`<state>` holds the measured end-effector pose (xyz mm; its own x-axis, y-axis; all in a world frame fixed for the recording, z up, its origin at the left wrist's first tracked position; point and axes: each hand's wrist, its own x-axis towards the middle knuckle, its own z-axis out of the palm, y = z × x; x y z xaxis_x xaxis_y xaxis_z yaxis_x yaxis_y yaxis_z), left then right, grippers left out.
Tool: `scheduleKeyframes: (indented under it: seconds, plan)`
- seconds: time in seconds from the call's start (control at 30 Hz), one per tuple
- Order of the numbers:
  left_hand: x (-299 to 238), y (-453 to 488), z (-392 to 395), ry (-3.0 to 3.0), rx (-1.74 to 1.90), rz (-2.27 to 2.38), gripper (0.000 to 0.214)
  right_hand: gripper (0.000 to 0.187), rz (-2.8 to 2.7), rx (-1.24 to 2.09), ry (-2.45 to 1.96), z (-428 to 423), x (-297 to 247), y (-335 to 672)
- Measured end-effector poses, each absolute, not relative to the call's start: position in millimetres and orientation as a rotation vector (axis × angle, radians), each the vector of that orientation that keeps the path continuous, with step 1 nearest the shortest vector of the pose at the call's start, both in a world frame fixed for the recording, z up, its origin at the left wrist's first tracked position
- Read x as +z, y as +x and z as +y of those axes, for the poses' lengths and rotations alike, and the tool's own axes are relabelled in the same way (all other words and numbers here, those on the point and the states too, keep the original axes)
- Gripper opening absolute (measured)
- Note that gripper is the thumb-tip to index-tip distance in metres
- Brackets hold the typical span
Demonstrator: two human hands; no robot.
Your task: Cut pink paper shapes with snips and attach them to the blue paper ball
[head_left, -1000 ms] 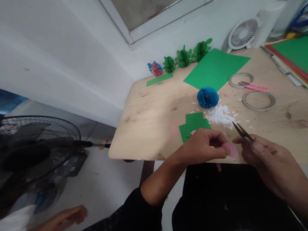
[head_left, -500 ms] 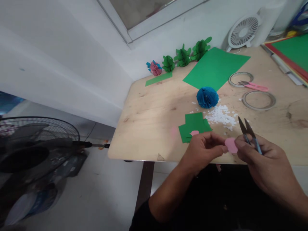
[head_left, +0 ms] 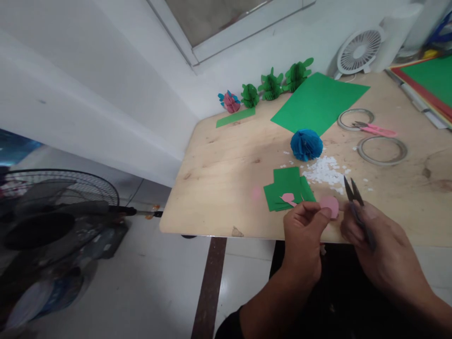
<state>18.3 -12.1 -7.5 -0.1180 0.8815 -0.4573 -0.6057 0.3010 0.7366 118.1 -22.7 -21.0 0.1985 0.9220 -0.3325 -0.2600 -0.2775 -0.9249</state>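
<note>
Between thumb and fingers, my left hand (head_left: 305, 230) pinches a rounded pink paper piece (head_left: 330, 206) at the table's front edge. My right hand (head_left: 384, 245) is wrapped round dark thread snips (head_left: 356, 202), their two blades pointing up and slightly apart. The right fingertips are close to the pink piece; whether they touch it I cannot tell. Just beyond my left hand lie green paper pieces (head_left: 286, 179) with a small pink scrap (head_left: 288, 197) on them. A blue paper honeycomb ball (head_left: 306, 145) rests behind a heap of white paper bits (head_left: 326, 170).
A large green sheet (head_left: 318, 101) lies toward the wall, near several folded paper figures (head_left: 271, 87). Two tape rolls (head_left: 383, 150) and pink-handled snips (head_left: 379, 130) are on the right. A small white fan (head_left: 360, 51) stands at the back; a black floor fan (head_left: 60, 212) is left of the table.
My left hand has turned more upright and shifted right, tilting the pink piece up and left. My right hand has drawn slightly away from it, with the snips turned. The view has shifted a little.
</note>
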Motion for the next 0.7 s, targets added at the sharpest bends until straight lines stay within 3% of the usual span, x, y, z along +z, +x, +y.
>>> scheduleKeyframes:
  seconds: [0.7]
  plan:
    - [1.0,25.5,-13.6,0.334,1.333,1.018,0.011,0.051,-0.729,1.435,-1.321,-39.9,-31.9,110.3]
